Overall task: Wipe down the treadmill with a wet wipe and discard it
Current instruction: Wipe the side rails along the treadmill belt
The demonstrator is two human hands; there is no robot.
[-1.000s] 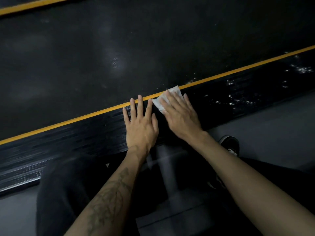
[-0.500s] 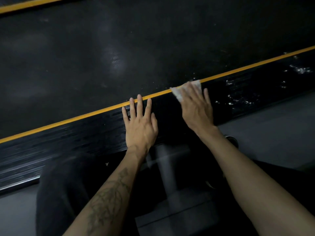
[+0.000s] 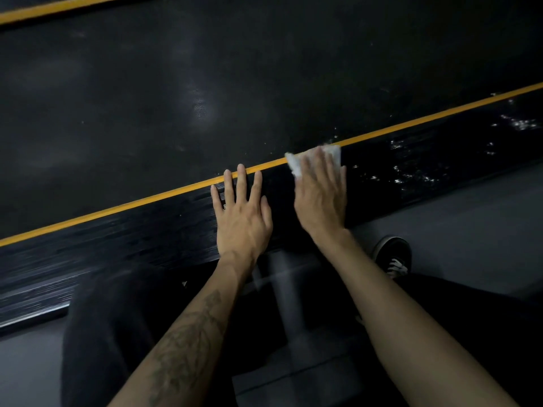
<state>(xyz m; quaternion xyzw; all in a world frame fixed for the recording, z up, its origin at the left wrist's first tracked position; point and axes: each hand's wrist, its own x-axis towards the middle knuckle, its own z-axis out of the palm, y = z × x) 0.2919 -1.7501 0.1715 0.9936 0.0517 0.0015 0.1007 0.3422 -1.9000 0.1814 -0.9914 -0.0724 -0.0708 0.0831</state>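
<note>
The treadmill's black side rail runs diagonally across the view, bordered by a yellow stripe along the dark belt. My right hand presses a white wet wipe flat on the rail with straight fingers; only the wipe's far edge shows past the fingertips. My left hand rests flat on the rail just left of it, fingers spread and reaching the yellow stripe. Wet droplets glisten on the rail to the right.
Grey floor lies beside the rail at the right. A black shoe with white laces stands on it near my right forearm. My dark-trousered knees fill the bottom of the view. A second yellow stripe crosses the top left.
My right hand slid the wipe to the right along the rail, then came back a little to the left. My left hand stayed planted.
</note>
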